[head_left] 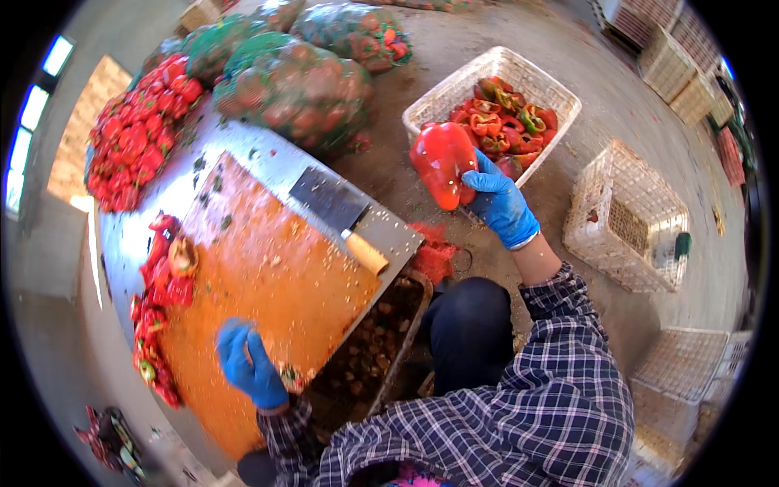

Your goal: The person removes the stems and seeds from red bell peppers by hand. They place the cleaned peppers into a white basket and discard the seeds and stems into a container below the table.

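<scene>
My right hand [497, 199], in a blue glove, grips a large red bell pepper [442, 162] above the near side of a white plastic crate [556, 93]. Cut red peppers [507, 130], some partly green, lie in that crate. My left hand [247, 364], also gloved in blue, hovers over the near end of an orange-stained cutting board [268, 276]. Its fingers are loosely bent and apart, with nothing in them. A cleaver [329, 199] with a wooden handle lies along the board's right side, away from both hands.
Red peppers line the board's left edge [166, 280]; a larger pile [142, 134] covers the table's far end. Green mesh sacks [296, 93] stand beyond. A bin of scraps [365, 345] sits below the table edge. Another white crate [625, 219] stands at right.
</scene>
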### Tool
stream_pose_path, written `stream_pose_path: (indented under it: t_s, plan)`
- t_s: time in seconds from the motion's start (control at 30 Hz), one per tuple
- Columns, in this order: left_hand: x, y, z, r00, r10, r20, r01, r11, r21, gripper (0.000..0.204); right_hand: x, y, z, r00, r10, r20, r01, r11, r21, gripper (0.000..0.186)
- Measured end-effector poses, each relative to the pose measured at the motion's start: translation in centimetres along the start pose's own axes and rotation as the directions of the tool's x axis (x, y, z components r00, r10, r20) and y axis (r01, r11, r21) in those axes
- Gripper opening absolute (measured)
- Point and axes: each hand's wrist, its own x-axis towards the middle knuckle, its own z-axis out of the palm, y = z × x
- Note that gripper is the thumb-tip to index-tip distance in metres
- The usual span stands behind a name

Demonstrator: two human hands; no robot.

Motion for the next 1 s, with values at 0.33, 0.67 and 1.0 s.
stream_pose_path:
  t_s: [0.33,0.67,1.0]
  plan:
    - [1.9,7.3,7.4,0.757,-0.314,0.573,0.547,-0.175,-0.819,0.068,-2.0,4.3,14.4,0.926,0.279,0.256,-0.295,0.955,0.025,0.049]
    - [-2.9,7.2,5.5,0.875,-0.291,0.386,0.443,0.165,-0.881,0.083,-6.2,11.9,17.4,0.929,0.324,0.180,-0.263,0.919,-0.295,0.038]
    - [-3.9,2.4,3.1,0.852,-0.177,0.493,0.496,-0.031,-0.868,0.075,-6.6,14.2,17.2,0.820,0.520,0.237,-0.514,0.853,-0.093,0.046]
